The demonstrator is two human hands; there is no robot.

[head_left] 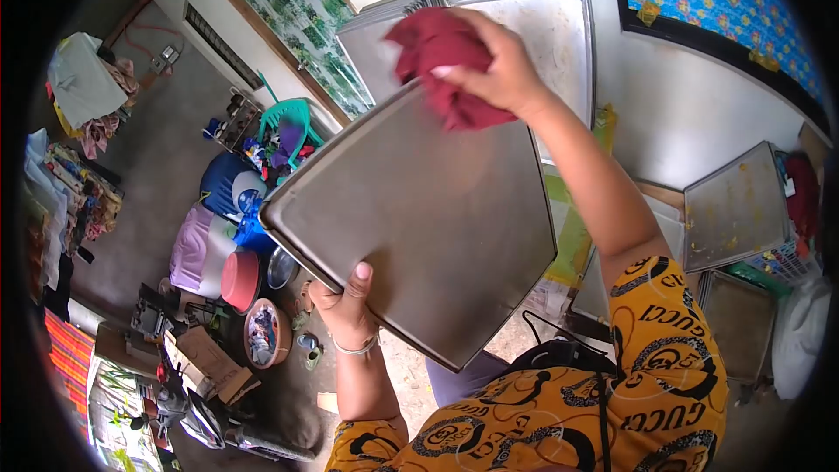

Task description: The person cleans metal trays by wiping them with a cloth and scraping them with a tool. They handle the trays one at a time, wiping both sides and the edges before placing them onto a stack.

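Observation:
A large grey metal baking tray (428,218) is held up, tilted, in front of my body. My left hand (347,304) grips its lower left edge, thumb on the flat face and the other fingers behind it, partly hidden. Bunched in my right hand (502,70) is a dark red cloth (446,65), which lies over the tray's upper edge and corner. The cloth looks slightly blurred. Behind the tray, stacks of similar metal trays (555,35) lean upright against the white wall.
To the right, a stained tray (738,210) leans by a basket (786,260). At left stand a green plastic chair (291,118), a pink basin (240,280), a tub of clothes (266,332), a cardboard box (210,363) and a motorcycle (197,415).

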